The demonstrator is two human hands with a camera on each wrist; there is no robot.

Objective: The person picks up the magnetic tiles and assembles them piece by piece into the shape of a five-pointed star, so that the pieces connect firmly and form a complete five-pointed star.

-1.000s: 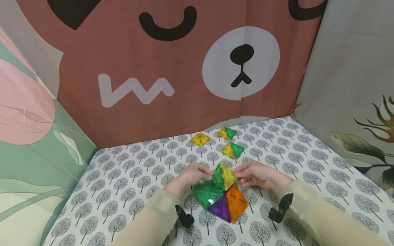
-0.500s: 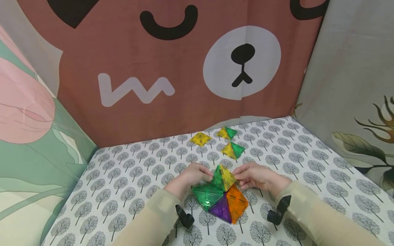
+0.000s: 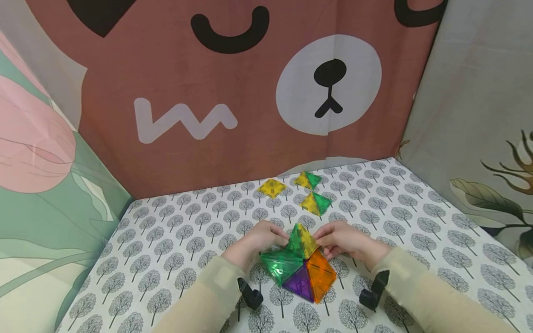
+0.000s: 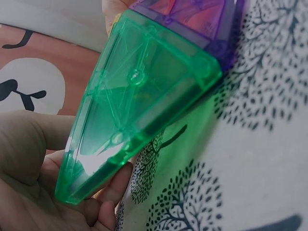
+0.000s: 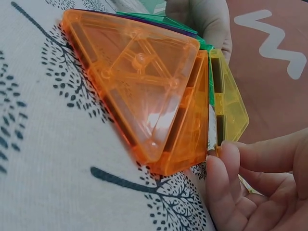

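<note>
Bear-print backdrop behind, the tree-patterned cloth carries a tile cluster between both hands. Left hand pinches its raised green tile, right hand its yellow tile (both barely shifted since a second ago, still joining).

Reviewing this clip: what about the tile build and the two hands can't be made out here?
- Head view: the left hand and right hand fingertips sit behind the raised green tile and yellow tile, so the grip is hidden.
- Left wrist view: the green tile fills the frame; the purple tile is cut off at the top.
- Right wrist view: the orange tile hides the green and purple ones.
</note>
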